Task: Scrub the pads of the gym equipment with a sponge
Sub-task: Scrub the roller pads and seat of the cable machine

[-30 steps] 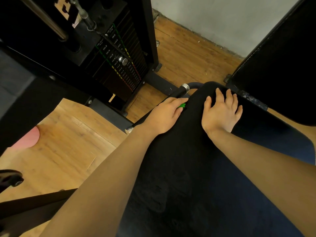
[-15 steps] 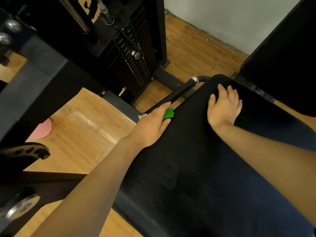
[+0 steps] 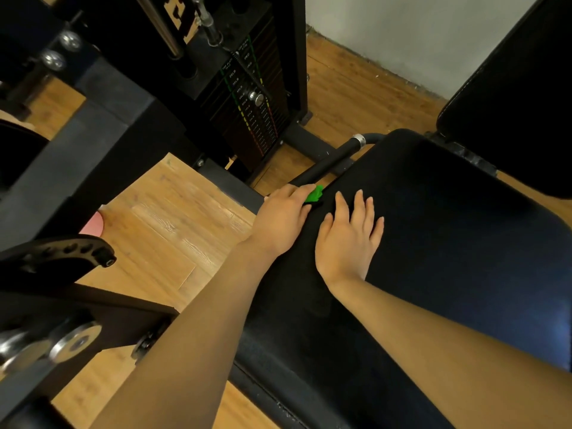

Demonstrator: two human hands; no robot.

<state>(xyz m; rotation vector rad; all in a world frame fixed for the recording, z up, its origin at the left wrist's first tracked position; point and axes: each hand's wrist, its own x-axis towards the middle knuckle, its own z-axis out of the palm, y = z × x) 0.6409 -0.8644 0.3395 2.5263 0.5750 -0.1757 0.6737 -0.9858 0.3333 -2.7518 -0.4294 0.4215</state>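
Sponge (image 3: 315,194) under left hand (image 3: 281,221), seat pad (image 3: 448,243)

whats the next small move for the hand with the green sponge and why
Probably draw the green sponge inward across the seat pad, toward the open middle. The left hand presses it at the pad's left edge beside the black handle bar, so little pad remains on that side. The right hand lies flat right beside it and may need to shift aside first.

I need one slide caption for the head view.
Left hand presses green sponge on black seat pad; right hand rests flat.
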